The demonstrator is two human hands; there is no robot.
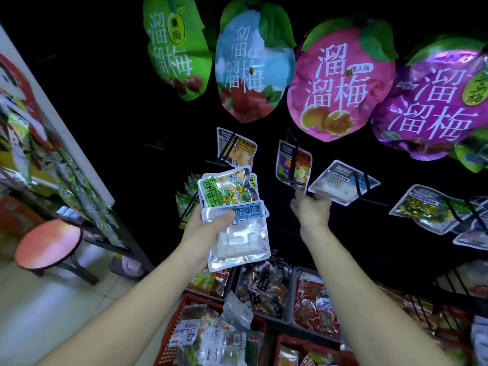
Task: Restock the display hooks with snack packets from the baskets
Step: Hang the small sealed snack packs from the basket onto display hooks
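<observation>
Left hand (211,223) grips a small stack of packets, thumb curled across the front one: a coconut soft-candy packet (239,240) of white cubes, held upright with its long axis vertical, and a green-labelled candy packet (227,191) behind it. Right hand (313,210) is raised at 3 o'clock of that stack. Its fingers reach up to the lower left corner of a hanging white-cube packet (343,182), but I cannot tell whether they pinch it or only touch it.

That hanging packet sits at 1 o'clock of the right hand on a black display hook (359,184) and tilts up toward the right. The right hand is much nearer the hook. The held stack is well apart from it, and the hook lies at about 2 o'clock of the left hand, so the front packet probably has to travel up and right to reach it.

Below the forearms at 6 o'clock is a red basket (173,328) of mixed packets, with grey bins (291,302) just beyond. Large plum bags (340,85) hang at 12 o'clock.
</observation>
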